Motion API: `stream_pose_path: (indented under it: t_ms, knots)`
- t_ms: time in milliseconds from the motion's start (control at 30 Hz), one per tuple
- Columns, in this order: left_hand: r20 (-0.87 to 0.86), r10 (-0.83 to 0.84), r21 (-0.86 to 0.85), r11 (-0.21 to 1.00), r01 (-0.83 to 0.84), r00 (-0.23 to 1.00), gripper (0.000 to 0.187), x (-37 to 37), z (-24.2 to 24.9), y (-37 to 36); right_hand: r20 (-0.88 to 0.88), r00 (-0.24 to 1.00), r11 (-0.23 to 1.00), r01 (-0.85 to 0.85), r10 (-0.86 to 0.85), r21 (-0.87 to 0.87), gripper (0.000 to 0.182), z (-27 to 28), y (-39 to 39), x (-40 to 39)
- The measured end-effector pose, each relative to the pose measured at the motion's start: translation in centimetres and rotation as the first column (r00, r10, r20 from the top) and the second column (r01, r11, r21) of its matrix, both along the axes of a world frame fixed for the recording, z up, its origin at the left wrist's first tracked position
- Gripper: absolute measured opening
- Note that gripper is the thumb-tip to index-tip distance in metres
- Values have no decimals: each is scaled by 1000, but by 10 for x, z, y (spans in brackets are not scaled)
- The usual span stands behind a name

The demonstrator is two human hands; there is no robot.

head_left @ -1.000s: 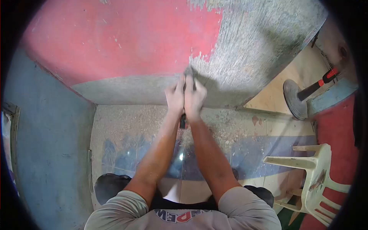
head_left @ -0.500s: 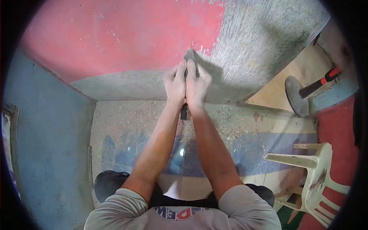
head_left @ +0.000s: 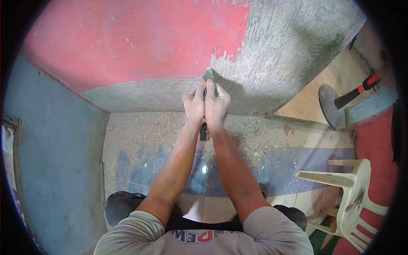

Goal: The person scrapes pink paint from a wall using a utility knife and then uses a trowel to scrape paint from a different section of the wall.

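Observation:
Dust covers both of my hands, which are side by side and closed around one scraper (head_left: 208, 75). My left hand (head_left: 194, 102) grips it from the left and my right hand (head_left: 217, 106) from the right, thumbs pointing up along the blade. The scraper's grey tip touches the wall near the lower edge of the pink paint (head_left: 140, 42). Its dark handle end sticks out below my wrists; the middle is hidden by my hands. To the right of the blade the wall is bare, scratched grey (head_left: 276, 55).
Paint flakes and dust (head_left: 238, 131) litter the tiled floor along the wall's foot. A pale plastic chair (head_left: 350, 187) lies tipped over at the right. Behind it stands a round grey disc (head_left: 330, 106) with a black-and-red handle. A blue wall (head_left: 63, 148) bounds the left.
Both hands and the scraper have moved down the wall, toward my body. A strip of pink paint above the tip now shows grey.

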State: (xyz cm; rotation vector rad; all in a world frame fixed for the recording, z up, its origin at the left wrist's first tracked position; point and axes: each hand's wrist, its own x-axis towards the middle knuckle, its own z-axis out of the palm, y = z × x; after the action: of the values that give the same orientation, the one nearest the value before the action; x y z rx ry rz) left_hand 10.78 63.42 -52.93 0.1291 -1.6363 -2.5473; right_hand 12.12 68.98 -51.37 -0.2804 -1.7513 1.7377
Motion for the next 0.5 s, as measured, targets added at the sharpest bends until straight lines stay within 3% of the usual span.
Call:
stream_pose_path:
  t_ms: [67, 167, 200, 300, 333, 433, 500]
  knots:
    - [-15, -13, -47, 999, 12, 1000, 33, 8, -4, -3, -6, 1000, 998, 22, -21, 52, 40, -4, 2, 7]
    - [5, 36, -215, 976, -34, 999, 32, 7, -56, -3, 152, 988, 993, 20, -38, 114, 37, -55, 4, 10]
    - [11, 39, -154, 987, -36, 999, 32, 4, -70, 0, 186, 982, 1000, -23, 23, -3, 38, -50, 3, 15]
    - [-35, 36, -236, 971, -44, 999, 32, 2, -7, -2, 146, 989, 991, 10, -29, 136, 38, 4, 6, 10]
    - [31, -31, -103, 994, 34, 999, 32, 1, 10, -5, 83, 997, 996, -2, -6, 86, 40, 13, 6, 5]
    - [-76, -24, -50, 999, 20, 997, 43, -3, 20, -3, -15, 1000, 1000, -13, 13, -8, 42, 23, 3, 1]
    - [17, 16, -152, 988, -13, 1000, 40, 2, -1, -5, 19, 999, 996, 26, -28, 86, 42, 0, 2, 4]
